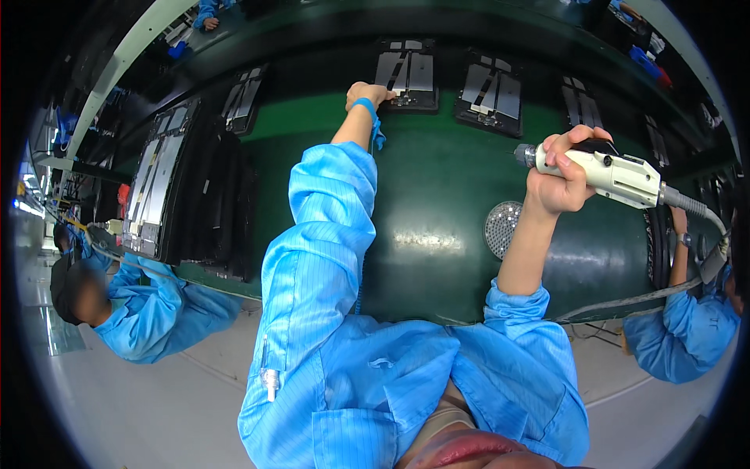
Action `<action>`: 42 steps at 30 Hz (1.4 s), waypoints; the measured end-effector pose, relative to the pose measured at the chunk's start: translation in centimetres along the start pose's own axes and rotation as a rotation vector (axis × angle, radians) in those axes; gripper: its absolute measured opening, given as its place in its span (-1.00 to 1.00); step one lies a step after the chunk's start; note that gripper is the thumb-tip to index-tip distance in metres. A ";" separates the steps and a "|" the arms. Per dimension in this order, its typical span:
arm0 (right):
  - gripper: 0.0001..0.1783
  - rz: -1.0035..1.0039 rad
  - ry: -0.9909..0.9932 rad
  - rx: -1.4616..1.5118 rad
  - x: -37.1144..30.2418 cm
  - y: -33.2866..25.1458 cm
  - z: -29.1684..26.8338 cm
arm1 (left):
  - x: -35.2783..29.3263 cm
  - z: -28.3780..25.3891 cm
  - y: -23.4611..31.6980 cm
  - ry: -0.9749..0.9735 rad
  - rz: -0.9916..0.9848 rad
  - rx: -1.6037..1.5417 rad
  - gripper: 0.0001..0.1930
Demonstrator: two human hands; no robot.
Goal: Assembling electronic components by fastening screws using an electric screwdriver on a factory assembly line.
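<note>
My left hand, with a blue wrist strap, reaches to the far side of the green bench. Its curled fingers grip the near left corner of an opened tablet with pale battery panels and a dark frame. My right hand is wrapped round a white electric screwdriver, held above the bench with its dark tip toward the left. A grey cable runs off its right end. Below it, a round dish covered in small dots lies partly behind my right forearm.
Another opened tablet lies right of the gripped one; more stand farther along the row. At the left is a stack of dark tablets. Co-workers in blue sit at left and right. The screwdriver's cable trails along the bench's near edge.
</note>
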State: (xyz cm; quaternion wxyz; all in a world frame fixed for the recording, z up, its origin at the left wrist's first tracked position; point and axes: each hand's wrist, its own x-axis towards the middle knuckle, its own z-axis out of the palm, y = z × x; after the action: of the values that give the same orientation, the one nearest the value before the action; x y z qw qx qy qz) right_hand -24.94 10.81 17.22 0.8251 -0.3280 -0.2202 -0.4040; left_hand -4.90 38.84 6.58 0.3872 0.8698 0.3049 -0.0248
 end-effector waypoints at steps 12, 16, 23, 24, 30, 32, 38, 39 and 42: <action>-0.46 -0.016 -0.038 -0.061 1.8 -2.1 -3.2 | -12.0 -3.6 1.5 -0.170 0.302 -0.656 -0.84; -0.51 0.047 -0.215 -0.249 -0.6 -3.1 -5.3 | -22.9 -8.4 -5.8 -0.450 0.304 -1.013 -0.67; -0.44 0.185 -0.222 -0.308 -5.2 -4.6 -10.3 | -35.4 -2.9 -18.7 -0.402 0.161 -1.120 -0.40; -0.44 0.203 -0.225 -0.310 -5.6 -4.5 -10.5 | -35.9 -2.1 -19.6 -0.418 0.128 -1.127 -0.41; -0.43 0.228 -0.238 -0.353 -7.6 -3.4 -10.7 | -35.8 -2.0 -21.2 -0.147 0.708 -0.161 -0.27; -0.43 0.227 -0.245 -0.363 -8.1 -2.6 -10.8 | -35.7 -1.9 -20.5 0.059 0.838 -0.105 -0.24; -0.45 0.246 -0.247 -0.403 -8.5 -1.7 -11.4 | -35.8 -1.0 -20.1 -0.112 0.896 -0.091 -0.18; -0.45 0.233 -0.243 -0.406 -8.5 -1.8 -11.5 | -35.7 -1.0 -20.1 -0.115 0.891 -0.075 -0.19; -0.44 0.251 -0.225 -0.407 -8.5 -2.1 -11.6 | -35.7 -0.8 -20.2 -0.116 0.889 -0.065 -0.20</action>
State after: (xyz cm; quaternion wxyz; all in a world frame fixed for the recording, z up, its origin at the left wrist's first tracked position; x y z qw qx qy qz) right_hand -30.40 5.94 4.62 0.7562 -0.5548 -0.1820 -0.2954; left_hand -45.14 31.54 3.81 0.4038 0.9009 -0.1201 0.1048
